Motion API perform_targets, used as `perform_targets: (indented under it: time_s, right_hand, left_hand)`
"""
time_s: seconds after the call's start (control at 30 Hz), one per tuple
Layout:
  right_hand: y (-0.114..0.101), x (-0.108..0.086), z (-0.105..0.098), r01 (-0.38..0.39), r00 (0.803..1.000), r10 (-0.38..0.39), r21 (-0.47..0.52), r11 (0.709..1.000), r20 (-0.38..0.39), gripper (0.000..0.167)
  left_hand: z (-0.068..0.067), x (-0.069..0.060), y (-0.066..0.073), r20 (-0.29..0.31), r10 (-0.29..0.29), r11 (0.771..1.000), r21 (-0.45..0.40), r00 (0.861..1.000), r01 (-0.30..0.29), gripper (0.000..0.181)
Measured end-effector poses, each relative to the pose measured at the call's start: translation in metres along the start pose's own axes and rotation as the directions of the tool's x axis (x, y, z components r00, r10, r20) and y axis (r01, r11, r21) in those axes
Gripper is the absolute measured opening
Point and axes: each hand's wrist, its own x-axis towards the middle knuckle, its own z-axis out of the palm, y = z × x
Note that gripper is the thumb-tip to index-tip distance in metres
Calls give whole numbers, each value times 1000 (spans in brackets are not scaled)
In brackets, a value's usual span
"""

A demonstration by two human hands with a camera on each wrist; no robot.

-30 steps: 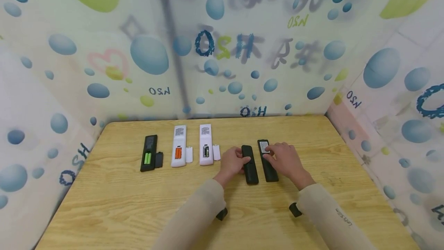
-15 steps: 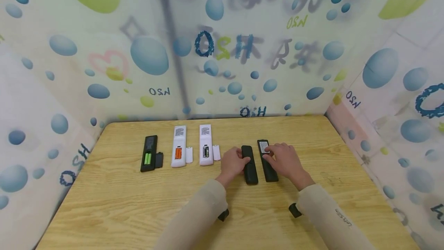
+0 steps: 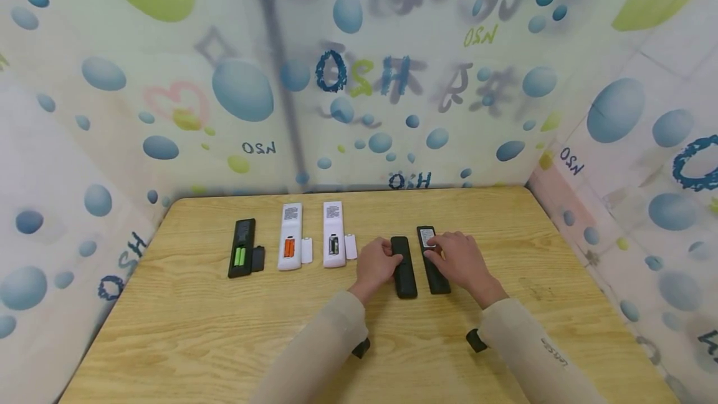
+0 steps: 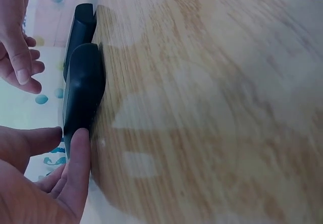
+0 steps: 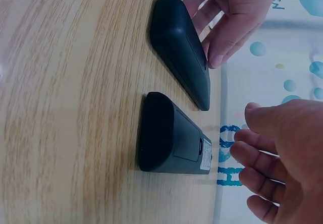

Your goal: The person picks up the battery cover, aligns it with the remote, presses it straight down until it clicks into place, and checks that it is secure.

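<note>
Two black remote controls lie face down, side by side, at the right of the table. My left hand (image 3: pixel 373 264) holds the left black remote control (image 3: pixel 405 279), its thumb on the upturned back and a finger along the side, as the left wrist view shows. This remote lies on the table; its battery cover appears fitted. Over the right black remote control (image 3: pixel 435 276), my right hand (image 3: pixel 460 257) hovers with loosely bent fingers. In the right wrist view the right hand (image 5: pixel 287 153) is apart from that remote (image 5: pixel 186 143), which has a white label and a fitted cover.
To the left lie a black remote (image 3: pixel 242 245) with green batteries, a white remote (image 3: pixel 290 226) with orange ones and another white remote (image 3: pixel 333 223) with dark ones. Their covers lie beside them, among them a white one (image 3: pixel 306 250). A patterned wall stands behind the table (image 3: pixel 196 329).
</note>
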Motion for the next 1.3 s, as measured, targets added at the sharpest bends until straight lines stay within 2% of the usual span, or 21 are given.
perform_targets:
  time_s: [0.13,0.3,0.43,0.57,0.83,0.93,1.1,1.3]
  right_hand:
    - [-2,2,1,-4,1000,4,-3,1000,4,28]
    - [-2,3,2,0,1000,0,-8,1000,3,29]
    - [-3,5,4,9,1000,-9,-6,1000,4,29]
    - [-5,7,5,22,1000,-22,1,1000,2,27]
    - [-24,13,10,86,996,-86,-22,996,-3,30]
    - [-36,18,12,93,996,-93,-22,995,16,31]
    - [-57,26,16,131,991,-130,-7,991,19,28]
    - [-74,39,26,146,987,-146,-3,989,68,30]
  left_hand:
    - [-3,0,0,-8,20,999,37,1000,-19,32]
    - [-12,0,2,-3,49,999,19,999,-49,32]
    - [-24,2,-1,20,47,996,-76,999,-45,33]
    - [-37,5,-10,51,29,981,-192,998,-19,36]
    - [-76,2,-22,39,18,962,-272,999,-6,34]
    - [-86,5,-31,18,-13,964,-267,1000,18,32]
    - [-102,13,-49,-38,-48,977,-208,998,39,29]
    - [-119,12,-60,-58,-90,976,-204,994,77,33]
